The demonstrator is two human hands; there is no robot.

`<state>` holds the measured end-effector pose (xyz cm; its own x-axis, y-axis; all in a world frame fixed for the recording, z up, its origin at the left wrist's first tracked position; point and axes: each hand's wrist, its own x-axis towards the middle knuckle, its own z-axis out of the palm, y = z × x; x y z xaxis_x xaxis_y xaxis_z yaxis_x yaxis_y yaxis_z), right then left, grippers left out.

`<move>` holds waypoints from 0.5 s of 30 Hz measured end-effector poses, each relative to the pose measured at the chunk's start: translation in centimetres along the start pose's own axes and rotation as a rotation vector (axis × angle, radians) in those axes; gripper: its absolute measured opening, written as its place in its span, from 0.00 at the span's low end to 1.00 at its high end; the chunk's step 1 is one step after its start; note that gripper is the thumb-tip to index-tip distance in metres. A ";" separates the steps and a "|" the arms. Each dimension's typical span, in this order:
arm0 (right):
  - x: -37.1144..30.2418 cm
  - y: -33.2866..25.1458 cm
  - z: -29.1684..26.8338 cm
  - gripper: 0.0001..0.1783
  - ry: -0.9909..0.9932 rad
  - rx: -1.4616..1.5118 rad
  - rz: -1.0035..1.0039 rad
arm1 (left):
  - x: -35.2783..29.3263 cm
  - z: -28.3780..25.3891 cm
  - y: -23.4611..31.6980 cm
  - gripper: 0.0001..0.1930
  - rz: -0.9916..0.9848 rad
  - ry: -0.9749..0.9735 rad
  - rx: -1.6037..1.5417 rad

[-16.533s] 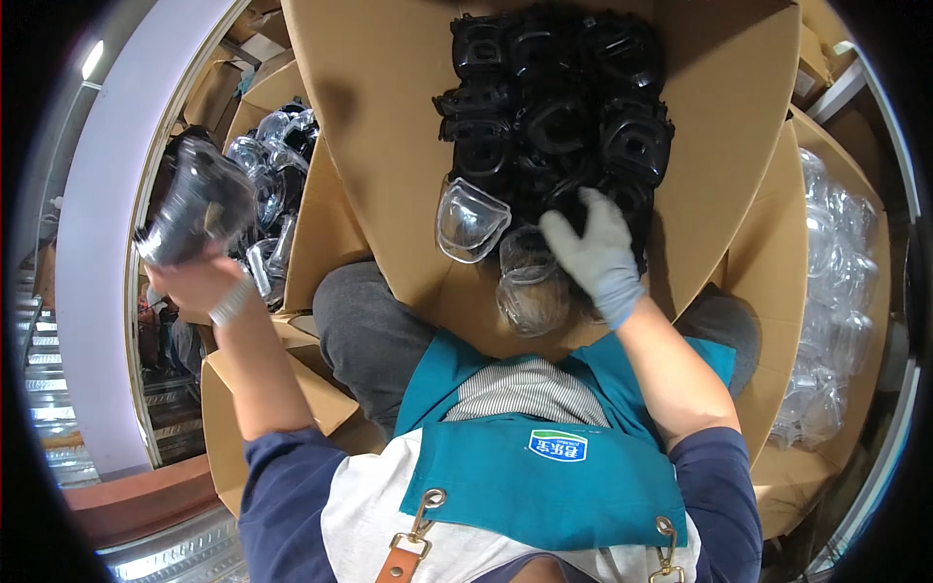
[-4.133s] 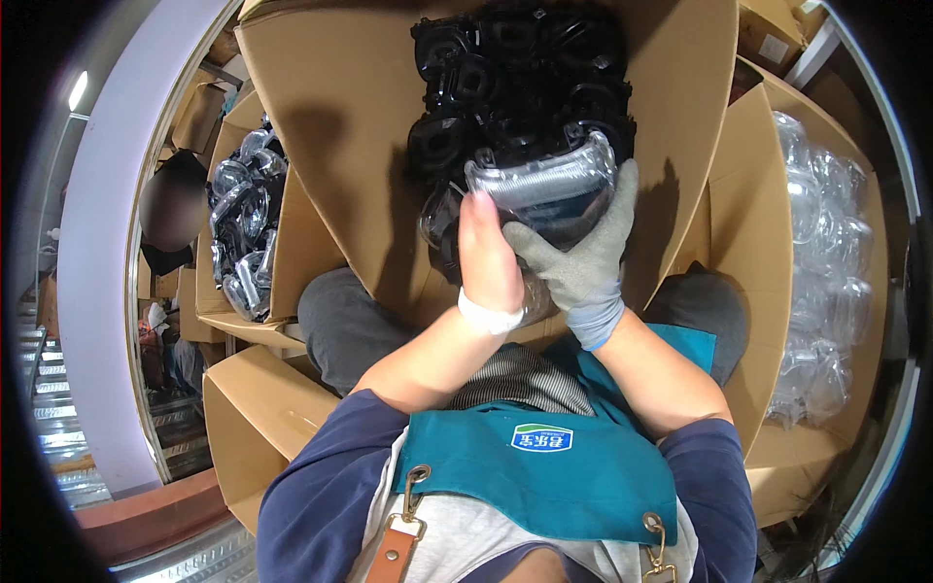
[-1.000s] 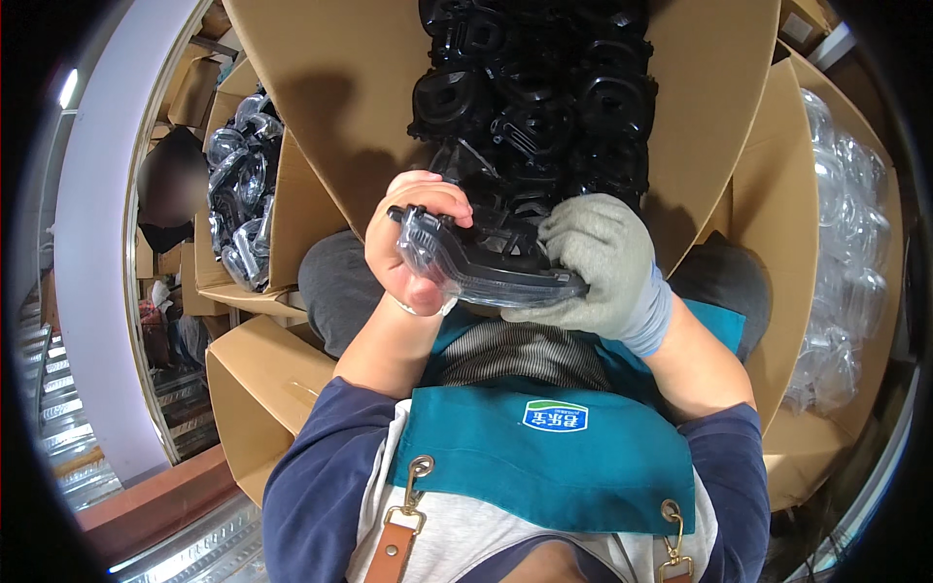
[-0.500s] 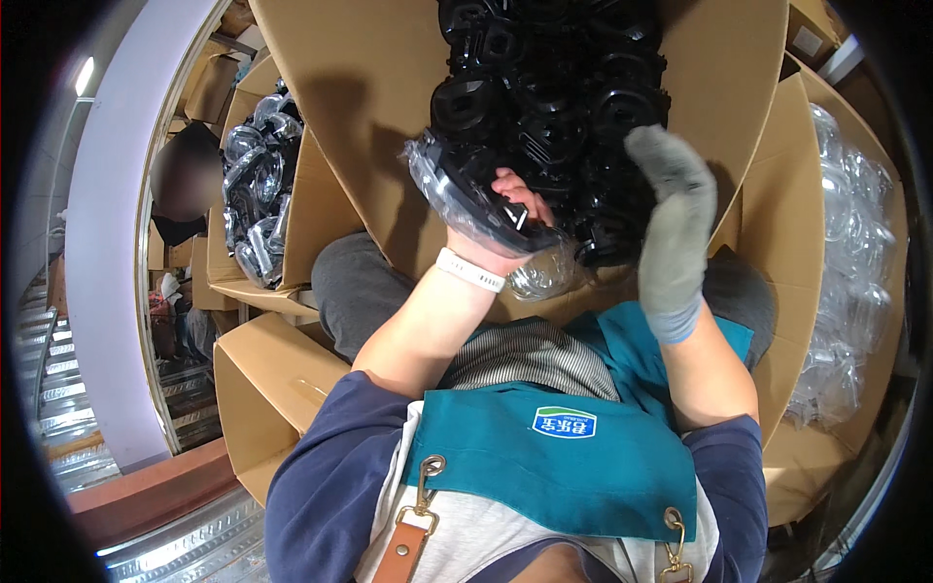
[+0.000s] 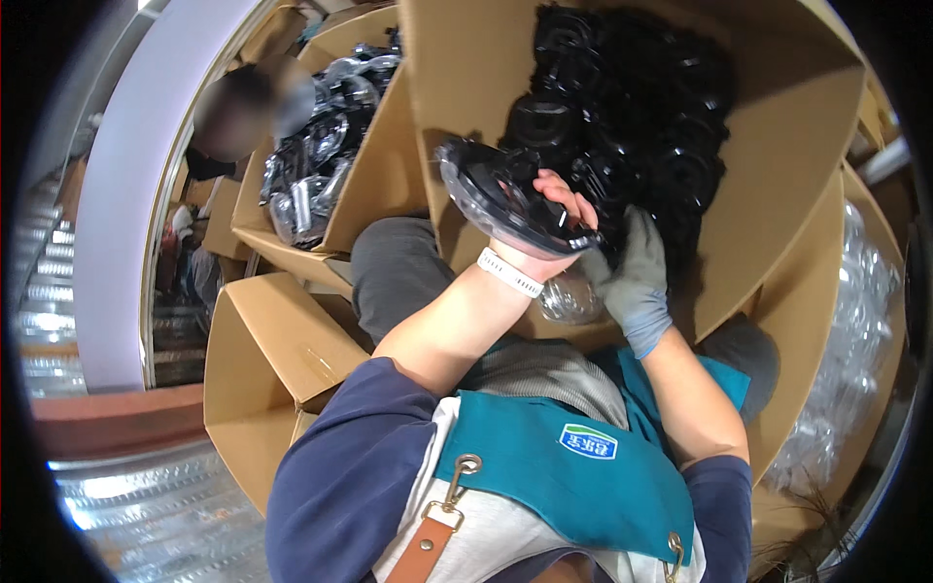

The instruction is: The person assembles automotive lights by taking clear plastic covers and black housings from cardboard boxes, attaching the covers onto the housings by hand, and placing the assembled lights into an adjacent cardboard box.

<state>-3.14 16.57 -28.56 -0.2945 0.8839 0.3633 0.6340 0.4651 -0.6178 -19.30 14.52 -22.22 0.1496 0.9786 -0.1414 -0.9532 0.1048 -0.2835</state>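
Note:
My bare left hand point(image 5: 556, 219), with a white band at the wrist, is closed around a curved black plastic part point(image 5: 486, 189) that has a clear cover along its outer edge. It holds the part tilted over the near side of a large cardboard box point(image 5: 797, 126). Close to the part's right end is my right hand point(image 5: 637, 272) in a grey glove, fingers stretched out and thumb apart. Whether its thumb touches the part I cannot tell. Rows of similar black parts point(image 5: 612, 107) fill the box. Below my hands lies a clear plastic piece point(image 5: 570, 298).
At the left, an open carton point(image 5: 379, 170) holds black and clear parts point(image 5: 326, 146), with a person point(image 5: 228, 112) beyond it. A smaller open carton point(image 5: 277, 340) stands nearer. Clear plastic covers point(image 5: 846, 340) are stacked in a box at the right. Metal rollers point(image 5: 165, 505) run at lower left.
My right hand has come down and left, from raised beside the box to near the held part. The left hand keeps hold of the part. The whole view has shifted and turned.

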 end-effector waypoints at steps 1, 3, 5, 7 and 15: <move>-1.9 3.3 3.3 0.45 -0.233 -0.145 0.096 | -0.3 0.4 0.2 0.11 -0.001 -0.005 0.020; -3.5 2.3 5.1 0.50 -0.652 -0.470 0.169 | -2.2 0.8 1.8 0.13 0.039 -0.045 0.045; -3.7 -1.8 5.1 0.54 -0.930 -0.672 0.155 | -4.5 1.5 4.6 0.15 0.121 0.015 0.110; -5.5 -1.1 7.7 0.56 -0.921 -0.679 0.129 | -7.0 3.8 7.0 0.19 0.266 0.087 0.222; -7.3 1.5 11.0 0.54 -0.700 -0.673 -0.178 | -13.4 15.3 19.0 0.27 0.923 0.105 0.923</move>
<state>-7.90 11.39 -39.83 -0.6443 0.7336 -0.2159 0.7498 0.6616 0.0105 -43.43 6.15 -11.25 -0.6716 0.7407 -0.0174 -0.5364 -0.4699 0.7010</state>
